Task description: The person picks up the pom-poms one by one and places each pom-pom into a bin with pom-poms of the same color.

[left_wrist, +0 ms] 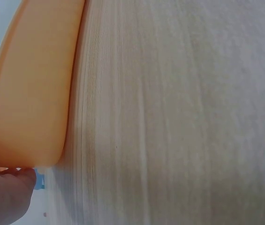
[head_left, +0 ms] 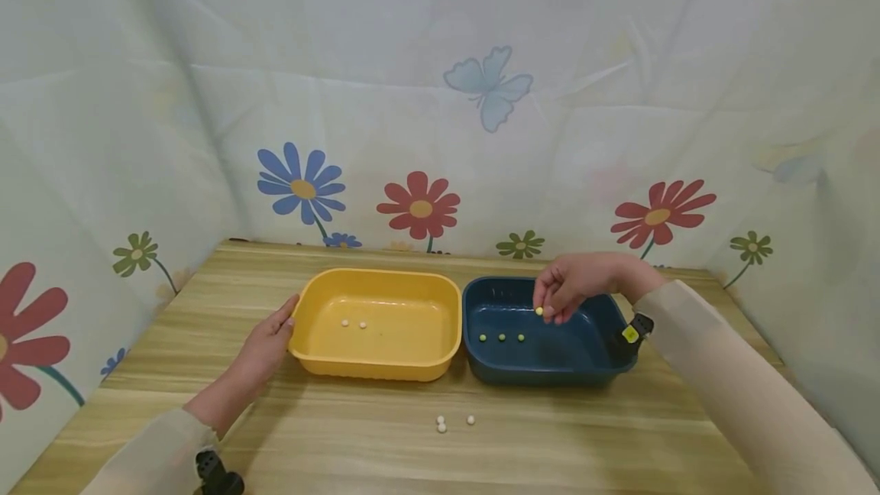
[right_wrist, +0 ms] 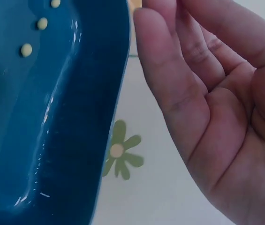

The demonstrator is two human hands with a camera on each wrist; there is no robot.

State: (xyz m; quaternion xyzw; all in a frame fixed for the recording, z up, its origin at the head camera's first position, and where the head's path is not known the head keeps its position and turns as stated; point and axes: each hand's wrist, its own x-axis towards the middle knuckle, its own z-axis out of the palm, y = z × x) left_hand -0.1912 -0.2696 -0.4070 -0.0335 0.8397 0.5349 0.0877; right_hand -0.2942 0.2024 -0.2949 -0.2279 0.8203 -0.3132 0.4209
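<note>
Right of centre in the head view, I have the right hand [head_left: 576,286] over the dark blue basin [head_left: 543,374], pinching a small yellow ball [head_left: 539,312] between thumb and fingertips. Farther left, the left hand [head_left: 264,338] grips the left rim of the yellow basin [head_left: 374,370], which stands upright just beside the blue one on the tabletop [head_left: 344,441]. I judge the step in hand to be sorting by colour: a row of three yellow-green balls [head_left: 502,338] lies on the blue basin's floor, towards its left, and two white balls [head_left: 354,324] lie on the yellow one's. To my mind, the next move calls for lowering the pinched ball to the basin floor, in line with that row, and parting the fingertips gently so it doesn't roll. Three loose white balls [head_left: 441,428], at the bottom centre of the frame, seem left for the yellow basin. Part of the blue basin's far side is hidden behind the right hand. I can't make out the pinched ball in the right wrist view, where the fingertips run off the top edge. The left wrist view shows me only an outer wall and a cut-off part of the hand, so the grip inside the rim is hidden.
</note>
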